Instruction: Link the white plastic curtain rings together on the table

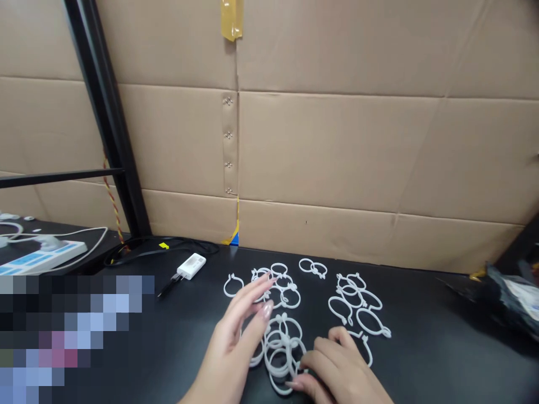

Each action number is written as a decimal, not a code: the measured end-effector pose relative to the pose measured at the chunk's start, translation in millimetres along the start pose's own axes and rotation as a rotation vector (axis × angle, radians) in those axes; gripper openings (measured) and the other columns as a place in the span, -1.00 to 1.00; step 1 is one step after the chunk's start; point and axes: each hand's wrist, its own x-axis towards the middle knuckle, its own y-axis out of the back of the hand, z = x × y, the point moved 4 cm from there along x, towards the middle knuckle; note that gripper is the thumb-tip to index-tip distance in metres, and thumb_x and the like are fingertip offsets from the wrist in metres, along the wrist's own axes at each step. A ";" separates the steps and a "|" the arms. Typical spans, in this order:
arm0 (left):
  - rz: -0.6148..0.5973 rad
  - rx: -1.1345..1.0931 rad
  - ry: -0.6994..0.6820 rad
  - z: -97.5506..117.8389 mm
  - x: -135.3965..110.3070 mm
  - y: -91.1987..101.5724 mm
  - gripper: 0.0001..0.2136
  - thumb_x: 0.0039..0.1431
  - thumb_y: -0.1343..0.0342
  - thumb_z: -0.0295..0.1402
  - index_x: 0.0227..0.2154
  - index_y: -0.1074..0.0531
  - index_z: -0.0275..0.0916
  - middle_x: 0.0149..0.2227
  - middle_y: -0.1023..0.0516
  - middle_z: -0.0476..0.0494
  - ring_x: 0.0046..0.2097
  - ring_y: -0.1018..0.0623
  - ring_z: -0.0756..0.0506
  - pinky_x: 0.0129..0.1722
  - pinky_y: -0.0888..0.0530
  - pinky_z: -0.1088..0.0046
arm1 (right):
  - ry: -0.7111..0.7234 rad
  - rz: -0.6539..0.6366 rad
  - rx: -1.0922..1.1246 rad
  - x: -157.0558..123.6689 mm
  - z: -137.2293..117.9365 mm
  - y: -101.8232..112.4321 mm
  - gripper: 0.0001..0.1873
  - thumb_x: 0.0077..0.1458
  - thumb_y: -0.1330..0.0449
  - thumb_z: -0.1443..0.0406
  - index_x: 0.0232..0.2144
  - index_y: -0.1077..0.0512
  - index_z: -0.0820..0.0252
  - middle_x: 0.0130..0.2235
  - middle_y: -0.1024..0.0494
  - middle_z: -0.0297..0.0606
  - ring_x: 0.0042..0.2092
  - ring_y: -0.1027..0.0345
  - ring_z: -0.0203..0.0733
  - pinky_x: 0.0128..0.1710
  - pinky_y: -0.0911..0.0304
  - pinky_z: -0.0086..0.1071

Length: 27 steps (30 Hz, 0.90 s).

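White plastic rings with small knobbed clip ends, like curtain rings, lie in groups on the black tabletop. Nearest to me is an overlapping pile of rings (286, 339), between my two hands. My left hand (236, 336) is at the pile's left side, fingers stretched forward and apart, holding nothing; it partly covers other rings. At the pile's lower right, my right hand (337, 362) is curled, with thumb and forefinger closed at the edge of a white ring (280, 390). Another cluster of rings (368, 321) lies to the right, partly behind my right hand.
A white adapter (192, 266) with a black plug lies at left, near black cables (160, 247). Farther left are a power strip (46, 255) and a black metal post (113, 140). Cardboard (337, 151) walls the back. A black plastic bag (501, 297) lies at right.
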 end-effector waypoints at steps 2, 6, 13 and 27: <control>0.030 -0.073 0.091 -4.6 2.5 -0.1 -0.70 0.21 -0.03 -0.22 -0.03 -0.44 -0.13 0.09 -0.42 -0.14 0.13 -0.40 -0.17 0.05 -0.38 0.27 | -0.134 -0.050 0.056 -0.1 12.0 1.7 -0.77 0.24 -0.01 0.25 -0.42 -0.37 0.13 -0.47 -0.48 -0.36 -0.44 -0.31 -0.20 -0.33 -0.15 -0.31; 0.019 -0.135 0.227 -10.6 2.8 -2.7 -0.73 0.17 -0.07 -0.23 -0.10 -0.48 -0.14 0.01 -0.50 -0.12 0.05 -0.47 -0.16 0.02 -0.42 0.30 | -0.462 -0.037 -0.093 -5.7 59.7 4.9 -0.86 0.16 -0.12 0.18 -0.29 -0.34 0.10 -0.35 -0.46 -0.30 -0.34 -0.34 -0.11 -0.30 -0.17 -0.24; 0.015 -0.153 0.263 -8.2 3.1 -3.1 -0.78 0.16 -0.06 -0.28 -0.17 -0.51 -0.14 -0.05 -0.55 -0.09 -0.03 -0.54 -0.13 0.02 -0.42 0.30 | -0.549 0.012 -0.227 -19.0 113.5 -8.1 -0.76 0.00 -0.23 0.13 -0.51 -0.32 0.13 -0.46 -0.40 -0.30 -0.39 -0.35 -0.05 -0.39 -0.13 -0.24; -0.093 0.195 -0.067 -8.7 -0.6 -9.0 -0.76 0.23 0.02 -0.40 -0.09 -0.43 -0.12 0.00 -0.46 -0.17 0.05 -0.46 -0.15 -0.01 -0.45 0.25 | -0.509 -0.095 0.056 -3.6 80.4 7.6 -0.78 0.14 -0.13 0.24 -0.53 -0.29 0.12 -0.42 -0.34 -0.36 -0.38 -0.29 -0.22 -0.36 -0.24 -0.35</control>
